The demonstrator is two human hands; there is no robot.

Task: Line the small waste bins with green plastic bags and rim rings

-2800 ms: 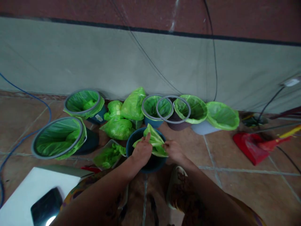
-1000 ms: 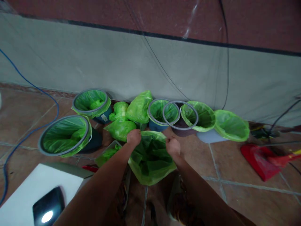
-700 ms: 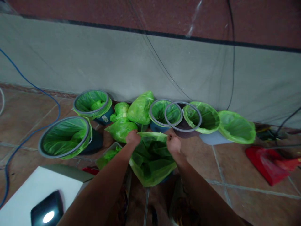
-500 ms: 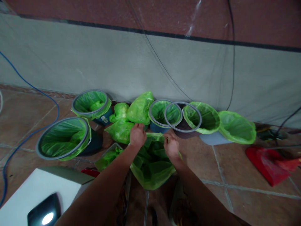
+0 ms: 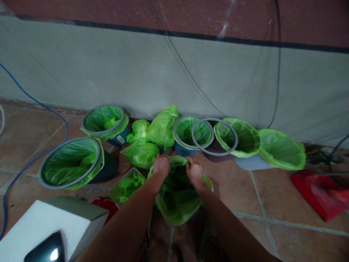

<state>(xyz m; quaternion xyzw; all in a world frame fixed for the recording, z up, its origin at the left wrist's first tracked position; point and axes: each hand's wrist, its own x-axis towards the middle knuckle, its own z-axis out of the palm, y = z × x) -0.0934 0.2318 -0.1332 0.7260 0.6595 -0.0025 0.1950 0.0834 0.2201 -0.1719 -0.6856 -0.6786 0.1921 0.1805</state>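
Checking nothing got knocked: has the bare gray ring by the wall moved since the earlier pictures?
No. The gray ring still shows over the right side of the neighboring blue bin the same way; only the view has shifted.

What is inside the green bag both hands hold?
Dark folds show inside the green bag; shadow hides its bottom. The left hand and right hand cover parts of its rim.
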